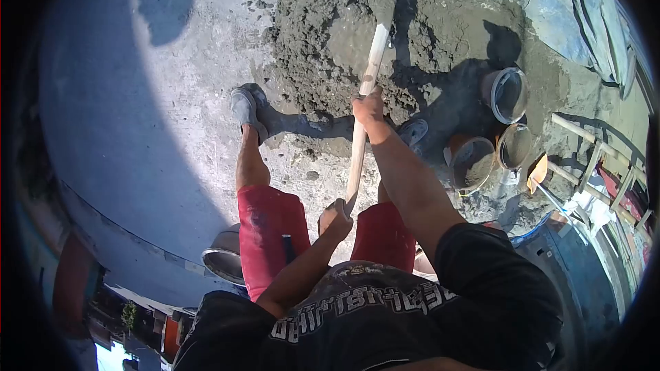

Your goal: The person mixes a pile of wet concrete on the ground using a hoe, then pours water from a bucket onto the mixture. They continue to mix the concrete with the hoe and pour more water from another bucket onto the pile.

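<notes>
A long tool with a pale wooden handle [357, 148] runs up from between my legs into a pile of wet grey mortar [309, 48]. Its head [386, 1], coated in mortar, rests at the top of the pile. My left hand [335, 220] is closed round the lower end of the handle, near my thighs. Higher up, my right hand [369, 106] grips the same handle, just below the near edge of the pile.
Several buckets stand to the right of the pile, among them one bucket [509, 96] with a pale rim. A wooden ladder-like frame [598, 154] lies at the far right, below crumpled sheeting [584, 20]. Another bucket [223, 261] is beside my left leg.
</notes>
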A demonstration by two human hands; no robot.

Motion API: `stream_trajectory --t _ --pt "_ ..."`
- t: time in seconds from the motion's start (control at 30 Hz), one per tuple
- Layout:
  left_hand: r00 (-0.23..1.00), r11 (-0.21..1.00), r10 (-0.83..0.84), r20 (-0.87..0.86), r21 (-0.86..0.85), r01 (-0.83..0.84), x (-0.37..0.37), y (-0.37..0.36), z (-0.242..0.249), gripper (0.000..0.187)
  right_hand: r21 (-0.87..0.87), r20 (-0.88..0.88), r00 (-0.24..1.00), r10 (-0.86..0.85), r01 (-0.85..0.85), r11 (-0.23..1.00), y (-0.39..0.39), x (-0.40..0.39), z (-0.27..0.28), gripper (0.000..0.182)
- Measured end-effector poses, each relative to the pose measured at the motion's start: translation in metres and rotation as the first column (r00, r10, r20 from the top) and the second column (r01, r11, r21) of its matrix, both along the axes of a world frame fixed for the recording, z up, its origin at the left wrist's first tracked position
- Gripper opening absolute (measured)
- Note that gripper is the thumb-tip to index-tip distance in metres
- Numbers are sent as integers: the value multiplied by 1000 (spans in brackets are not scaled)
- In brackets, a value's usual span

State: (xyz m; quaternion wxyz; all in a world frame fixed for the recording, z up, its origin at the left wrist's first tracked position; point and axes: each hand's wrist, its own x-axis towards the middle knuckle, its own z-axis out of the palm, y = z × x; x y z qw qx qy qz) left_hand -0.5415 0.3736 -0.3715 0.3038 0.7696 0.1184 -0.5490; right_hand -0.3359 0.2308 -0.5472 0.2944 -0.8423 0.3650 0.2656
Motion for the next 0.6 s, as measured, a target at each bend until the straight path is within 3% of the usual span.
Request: stream_trajectory --t 0.07,0.13,0.2,0.23,0.27,0.33,0.37,0.4,0.47,0.53,0.6 --pt "1000 999 -28 -8 17 28 -32 17 13 30 269 -15 965 -261 256 928 -3 -64 -7 65" --pt "992 991 -125 7 52 125 -69 30 16 25 318 110 929 -355 305 898 3 -103 23 57" --pt "992 992 -126 29 0 126 -78 40 25 24 427 -70 813 -578 548 719 2 -91 86 51" --pt "991 992 -119 54 -23 120 -73 43 22 23 538 23 818 -575 474 697 -15 -81 101 51" --pt "996 992 -35 79 -116 44 -58 41 20 22 576 7 798 -602 489 655 -37 -63 104 48" --pt "996 949 91 16 -304 -82 15 29 29 25 744 -31 680 -733 505 437 -93 5 109 40" --pt "997 921 72 19 -385 -59 49 25 28 30 803 22 586 -810 472 363 -125 52 92 30" --pt "997 896 72 28 -442 -52 89 19 27 32 806 51 588 -808 454 381 -150 101 84 19" --pt "993 899 117 25 -428 -95 167 15 35 33 640 23 721 -692 521 564 -194 172 29 15" --pt "986 882 167 6 -449 -146 205 32 47 33 456 75 718 -692 593 664 -161 193 14 17" --pt "989 922 145 33 -366 -123 181 75 45 30 341 23 736 -676 630 698 -104 168 0 21"
